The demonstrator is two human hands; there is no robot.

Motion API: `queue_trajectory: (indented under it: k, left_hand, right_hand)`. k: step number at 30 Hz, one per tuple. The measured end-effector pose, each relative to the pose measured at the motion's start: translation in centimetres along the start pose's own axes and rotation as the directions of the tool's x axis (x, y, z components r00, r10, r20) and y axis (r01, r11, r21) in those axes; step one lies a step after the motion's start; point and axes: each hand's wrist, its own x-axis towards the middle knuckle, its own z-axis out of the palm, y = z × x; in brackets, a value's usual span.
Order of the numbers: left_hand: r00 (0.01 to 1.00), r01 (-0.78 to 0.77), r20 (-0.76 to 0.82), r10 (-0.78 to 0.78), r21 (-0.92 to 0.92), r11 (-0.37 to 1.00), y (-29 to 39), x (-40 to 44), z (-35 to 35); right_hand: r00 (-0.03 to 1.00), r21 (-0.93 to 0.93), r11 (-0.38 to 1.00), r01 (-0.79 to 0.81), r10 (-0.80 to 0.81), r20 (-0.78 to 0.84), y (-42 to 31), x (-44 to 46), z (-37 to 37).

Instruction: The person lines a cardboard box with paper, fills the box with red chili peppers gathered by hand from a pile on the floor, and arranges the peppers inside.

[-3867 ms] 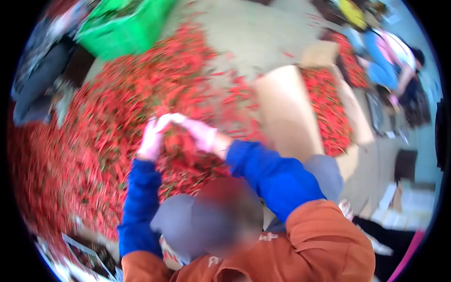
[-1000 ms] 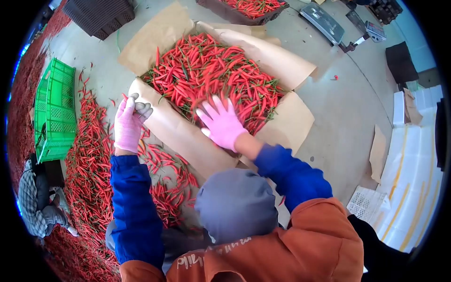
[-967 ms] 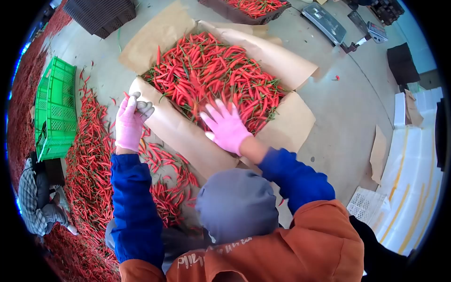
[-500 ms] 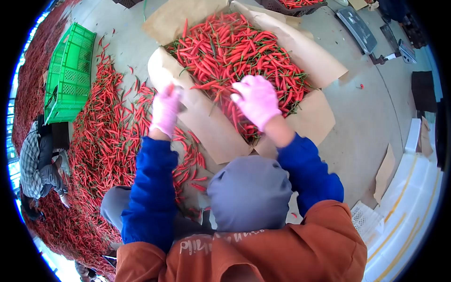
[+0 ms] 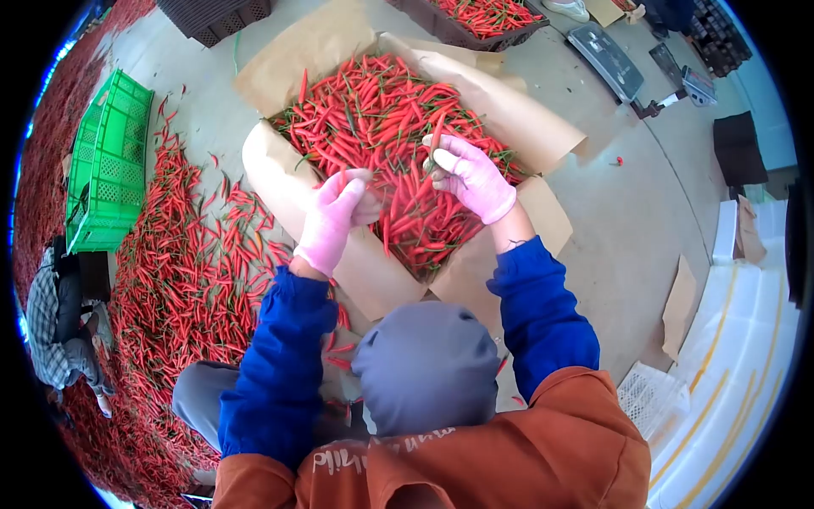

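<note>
Red chili peppers (image 5: 373,110) with green stems fill a box lined with brown paper (image 5: 517,110) in front of me. My left hand (image 5: 335,220), in a pink glove, is closed above the box's near left side, with a bit of red chili showing by its thumb. Over the right part of the heap, my right hand (image 5: 479,182), gloved the same way, pinches a chili pepper (image 5: 437,140) between thumb and fingers. The inner fingers of my left hand are partly hidden.
Loose chilies (image 5: 178,297) cover the floor to my left, near a green crate (image 5: 110,161). A person in a checked shirt (image 5: 47,314) bends at the far left. Dark crates (image 5: 216,17) stand at the back, and a scale (image 5: 606,64) lies at back right.
My left hand has moved right, from beside the paper flap to over the box. My right hand has turned upward and now shows a chili in its fingers. The view has shifted slightly.
</note>
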Motion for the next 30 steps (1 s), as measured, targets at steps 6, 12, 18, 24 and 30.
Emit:
queue_trajectory:
  k: [6,12,18,24,30]
  left_hand:
    - [0.965,-0.194,-0.173,0.195,0.018,0.981,3.7,0.8,-0.9]
    - [0.982,0.165,-0.18,-0.06,0.653,0.739,-1.1,0.1,-2.9]
    - [0.991,0.088,-0.111,-0.073,0.136,0.987,-2.5,-0.4,3.2]
    - [0.99,-0.097,-0.111,0.083,-0.125,0.987,-1.6,0.9,-2.0]
    - [0.968,-0.102,-0.233,0.089,-0.045,0.994,-0.2,-1.0,-1.5]
  right_hand:
    - [0.834,-0.723,0.69,0.021,-0.411,-0.369,-0.8,1.3,-6.1]
    - [0.831,-0.894,0.424,-0.143,-0.439,-0.341,-1.5,-0.6,-4.7]
    - [0.821,-0.981,0.042,-0.188,-0.542,-0.181,0.0,-2.7,-2.8]
    - [0.927,-0.957,-0.265,-0.117,-0.376,-0.01,-2.9,-1.0,-0.1]
    - [0.974,-0.835,-0.51,0.206,0.19,0.125,-0.9,6.6,3.1]
